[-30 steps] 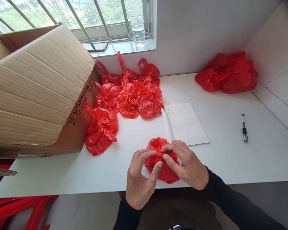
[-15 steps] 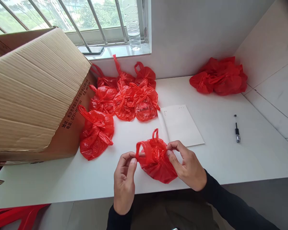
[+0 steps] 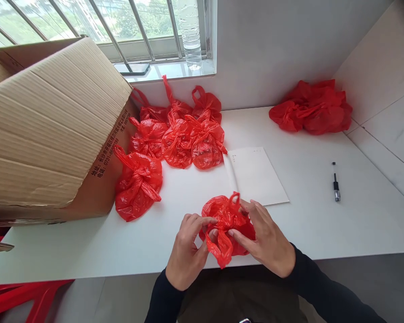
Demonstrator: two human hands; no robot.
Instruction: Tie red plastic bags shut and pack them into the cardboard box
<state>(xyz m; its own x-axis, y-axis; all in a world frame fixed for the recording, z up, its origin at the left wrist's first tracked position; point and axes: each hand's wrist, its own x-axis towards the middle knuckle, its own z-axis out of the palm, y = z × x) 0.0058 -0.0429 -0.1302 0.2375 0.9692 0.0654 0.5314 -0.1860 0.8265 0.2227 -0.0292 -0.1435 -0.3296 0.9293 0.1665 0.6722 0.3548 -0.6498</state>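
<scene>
On the table (image 3: 309, 229) before you, a bag (image 3: 226, 217) sits between your left hand (image 3: 187, 251) and right hand (image 3: 271, 242); behind, slightly right, lies paper (image 3: 260, 177); left, other bags (image 3: 177, 146) cluster beside a carton (image 3: 54, 134); right, a pen (image 3: 336, 189); at the back right, a bag heap (image 3: 312, 110).

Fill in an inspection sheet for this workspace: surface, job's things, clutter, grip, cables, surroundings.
Surface: white table, light and smooth-looking.
Job's things: red plastic bag at the near edge, top gathered, one loop sticking up.
Clutter: grouped red bags beside the cardboard box; loose red pile in the far right corner; white paper with small writing; pen right of it.
Grip: left hand and right hand both touch the bag's top; how firmly, cannot tell.
Cables: nothing seen on the table.
Surroundings: barred window, clear bottle on its sill.
</scene>
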